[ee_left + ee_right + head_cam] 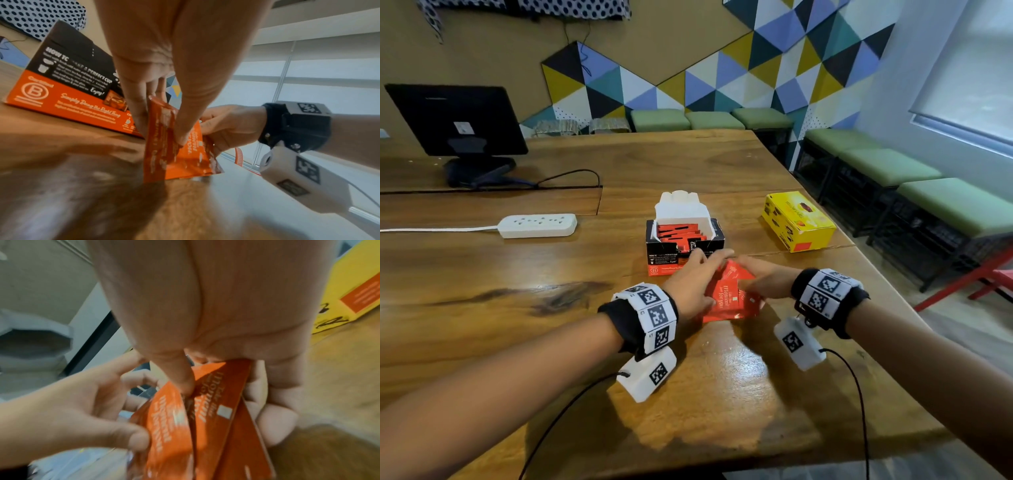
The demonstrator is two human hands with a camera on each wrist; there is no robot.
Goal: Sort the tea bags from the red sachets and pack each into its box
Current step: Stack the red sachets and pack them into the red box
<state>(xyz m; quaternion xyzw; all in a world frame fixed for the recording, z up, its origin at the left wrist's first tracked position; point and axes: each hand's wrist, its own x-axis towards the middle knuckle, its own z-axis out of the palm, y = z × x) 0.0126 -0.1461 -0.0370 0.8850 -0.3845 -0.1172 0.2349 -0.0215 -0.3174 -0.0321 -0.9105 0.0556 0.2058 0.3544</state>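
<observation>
A small stack of red sachets (729, 298) stands on edge on the wooden table (517, 274), held between both hands. My left hand (698, 277) pinches the left side of the red sachets (170, 155) between thumb and fingers. From the right, my right hand (760, 279) grips the same red sachets (216, 410), thumb on top and fingers curled beneath. Just behind them stands the black and red box (683, 245), lid open, with several red sachets inside. The yellow tea box (799, 222) lies shut at the back right. No loose tea bags show.
A white power strip (539, 225) with its cord lies at the left. A black monitor (457, 123) stands at the back left. Green-cushioned stools (893, 168) line the table's right and far sides. The table's right edge runs close to the yellow box.
</observation>
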